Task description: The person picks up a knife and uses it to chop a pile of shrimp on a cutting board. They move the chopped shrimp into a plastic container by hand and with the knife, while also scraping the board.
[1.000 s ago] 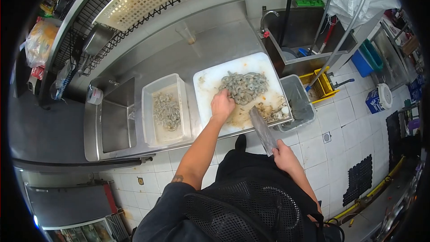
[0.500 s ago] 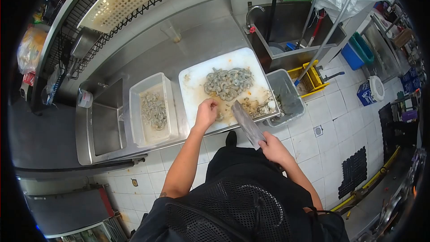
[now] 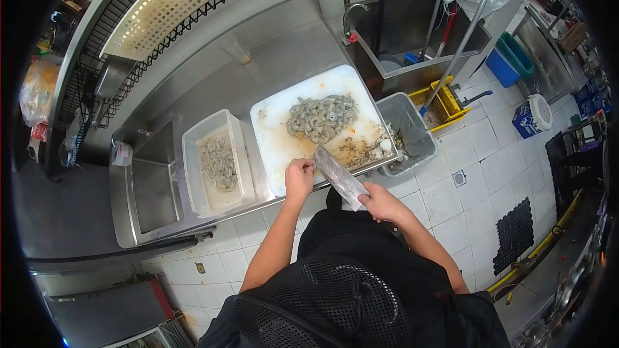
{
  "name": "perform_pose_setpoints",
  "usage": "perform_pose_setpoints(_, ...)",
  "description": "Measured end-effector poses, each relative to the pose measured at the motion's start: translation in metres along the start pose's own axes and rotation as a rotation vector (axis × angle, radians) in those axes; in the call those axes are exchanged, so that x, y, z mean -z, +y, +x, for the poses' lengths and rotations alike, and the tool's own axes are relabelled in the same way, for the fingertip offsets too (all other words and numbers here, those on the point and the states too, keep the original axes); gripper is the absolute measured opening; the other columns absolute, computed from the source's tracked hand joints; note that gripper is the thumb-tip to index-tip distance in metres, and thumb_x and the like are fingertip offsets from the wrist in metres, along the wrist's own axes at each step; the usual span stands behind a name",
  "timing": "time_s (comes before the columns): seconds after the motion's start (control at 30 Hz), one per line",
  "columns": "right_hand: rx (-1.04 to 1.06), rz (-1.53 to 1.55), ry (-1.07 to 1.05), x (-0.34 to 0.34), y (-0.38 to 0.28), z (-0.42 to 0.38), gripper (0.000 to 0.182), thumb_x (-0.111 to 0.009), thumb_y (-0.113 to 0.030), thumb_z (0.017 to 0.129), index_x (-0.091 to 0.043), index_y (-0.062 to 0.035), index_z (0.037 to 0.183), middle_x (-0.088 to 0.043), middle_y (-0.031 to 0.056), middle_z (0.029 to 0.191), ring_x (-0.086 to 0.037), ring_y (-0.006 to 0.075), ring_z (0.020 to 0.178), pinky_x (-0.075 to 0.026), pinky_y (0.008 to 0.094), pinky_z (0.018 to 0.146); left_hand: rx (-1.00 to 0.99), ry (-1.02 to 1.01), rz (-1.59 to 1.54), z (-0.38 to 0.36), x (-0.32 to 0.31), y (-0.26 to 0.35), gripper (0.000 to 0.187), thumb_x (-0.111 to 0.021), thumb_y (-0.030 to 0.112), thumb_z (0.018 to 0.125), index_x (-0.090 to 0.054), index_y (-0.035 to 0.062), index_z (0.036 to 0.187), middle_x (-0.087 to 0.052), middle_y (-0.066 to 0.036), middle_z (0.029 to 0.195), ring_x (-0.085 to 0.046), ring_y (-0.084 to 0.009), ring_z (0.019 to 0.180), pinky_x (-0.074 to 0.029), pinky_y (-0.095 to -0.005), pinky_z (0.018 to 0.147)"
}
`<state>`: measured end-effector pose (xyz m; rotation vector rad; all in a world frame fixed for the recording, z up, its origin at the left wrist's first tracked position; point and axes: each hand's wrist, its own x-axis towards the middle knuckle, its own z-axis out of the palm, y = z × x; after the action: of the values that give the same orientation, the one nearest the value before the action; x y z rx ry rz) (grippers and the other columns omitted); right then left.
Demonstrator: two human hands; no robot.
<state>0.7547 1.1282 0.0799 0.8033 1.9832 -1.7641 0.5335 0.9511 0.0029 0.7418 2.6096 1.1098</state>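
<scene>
My right hand (image 3: 382, 203) grips a cleaver (image 3: 340, 177) whose broad blade points up and left over the near edge of a white cutting board (image 3: 267, 145). Close to the blade's tip, my left hand (image 3: 299, 179) is closed, fingertips pinched together; whatever they hold is too small to make out. A pile of grey peeled shrimp (image 3: 321, 118) lies on the board beyond both hands. Brownish scraps (image 3: 364, 153) are spread along its right near side. To the left, more shrimp (image 3: 218, 164) lie in a clear plastic tub (image 3: 244, 154).
A grey bin (image 3: 422, 145) with scraps inside stands below the board's right edge. Left of the tub is a steel sink (image 3: 155, 196); another sink (image 3: 412, 26) holds poles at the back right. A yellow mop bucket (image 3: 448, 109) stands on the tiled floor.
My left hand has drawn back toward the board's near edge. The cleaver has shifted left and nearer me, its tip now beside the left fingertips. The camera view has moved slightly.
</scene>
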Motion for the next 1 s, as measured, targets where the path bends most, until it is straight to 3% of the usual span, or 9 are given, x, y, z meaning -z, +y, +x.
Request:
perform_pose_setpoints(0.13,-0.019,0.030,-0.023,0.004,-0.001,0.002,0.024,-0.056,-0.017,0.111,-0.058,0.0034,0.122,-0.064,0.0119,0.076,-0.060,0.0191,0.051,-0.049,0.0372,0.044,0.004,-0.002,-0.018,0.002,-0.001,-0.004,0.011,-0.074,-0.004,0.091,-0.079,-0.0039,0.101,-0.076,-0.022,0.102,-0.076,-0.0363,0.091,-0.061,-0.0436,0.085)
perform_pose_setpoints(0.2,0.010,0.037,-0.018,0.004,0.000,0.006,0.026,-0.057,-0.019,0.112,-0.062,0.0022,0.127,-0.058,0.0047,0.070,-0.055,0.0134,0.048,-0.047,0.0332,0.042,0.006,-0.005,-0.013,0.003,0.000,-0.004,0.012,-0.074,-0.004,0.091,-0.080,-0.0035,0.101,-0.076,-0.022,0.103,-0.076,-0.0364,0.092,-0.061,-0.0435,0.086)
perform_pose_setpoints(0.47,-0.045,0.155,-0.079,0.001,0.017,0.025,0.031,-0.056,-0.018,0.111,-0.062,0.0021,0.134,-0.060,0.0059,0.073,-0.057,0.0146,0.050,-0.049,0.0330,0.044,-0.080,-0.074,0.166,-0.003,0.013,0.016,0.016,-0.068,0.002,0.093,-0.079,0.0002,0.105,-0.079,-0.023,0.104,-0.076,-0.0415,0.096,-0.060,-0.0485,0.087)
perform_pose_setpoints(0.57,-0.058,0.236,-0.096,-0.006,0.030,0.010,0.026,-0.056,-0.016,0.112,-0.062,0.0015,0.130,-0.056,0.0029,0.069,-0.053,0.0128,0.048,-0.046,0.0318,0.042,0.060,-0.156,0.176,-0.005,0.012,0.018,0.022,-0.067,0.003,0.091,-0.079,0.0025,0.110,-0.081,-0.022,0.100,-0.077,-0.0428,0.096,-0.060,-0.0500,0.088)
perform_pose_setpoints(0.63,-0.062,0.280,-0.092,-0.008,0.034,0.001,0.020,-0.056,-0.015,0.113,-0.063,0.0012,0.124,-0.054,0.0012,0.066,-0.050,0.0116,0.046,-0.043,0.0310,0.041,0.048,-0.097,0.169,-0.004,0.010,0.018,0.028,-0.068,0.004,0.089,-0.081,0.0064,0.114,-0.080,-0.020,0.090,-0.078,-0.0369,0.085,-0.061,-0.0459,0.082)
perform_pose_setpoints(0.73,-0.058,0.295,-0.113,-0.008,0.043,-0.007,0.019,-0.056,-0.013,0.114,-0.063,0.0014,0.125,-0.054,0.0014,0.066,-0.050,0.0117,0.046,-0.043,0.0309,0.041,0.128,-0.138,0.137,-0.003,0.011,0.021,0.029,-0.067,0.003,0.088,-0.079,0.0057,0.114,-0.081,-0.022,0.098,-0.079,-0.0399,0.094,-0.061,-0.0483,0.087)
perform_pose_setpoints(0.87,-0.064,0.268,-0.179,0.001,0.053,-0.016,0.020,-0.056,-0.013,0.114,-0.063,0.0017,0.125,-0.054,0.0013,0.067,-0.050,0.0116,0.047,-0.043,0.0309,0.041,0.145,-0.157,0.129,-0.003,0.009,0.016,0.029,-0.067,0.004,0.088,-0.080,0.0059,0.114,-0.081,-0.022,0.097,-0.079,-0.0387,0.093,-0.061,-0.0477,0.086)
perform_pose_setpoints(0.93,-0.065,0.244,-0.203,0.008,0.056,-0.023,0.020,-0.056,-0.013,0.114,-0.063,0.0018,0.125,-0.054,0.0013,0.068,-0.050,0.0115,0.047,-0.043,0.0308,0.042,0.066,-0.104,0.150,-0.002,0.009,0.016,0.030,-0.069,0.006,0.088,-0.082,0.0060,0.115,-0.078,-0.018,0.082,-0.076,-0.0308,0.074,-0.060,-0.0419,0.076)
perform_pose_setpoints(1.0,-0.058,0.183,-0.208,0.017,0.060,-0.029,0.028,-0.058,-0.018,0.110,-0.061,0.0038,0.128,-0.055,0.0031,0.068,-0.054,0.0135,0.049,-0.047,0.0333,0.044,0.089,-0.145,0.151,-0.001,0.016,0.021,0.028,-0.069,0.006,0.089,-0.081,0.0055,0.115,-0.077,-0.018,0.084,-0.075,-0.0316,0.076,-0.059,-0.0426,0.077)
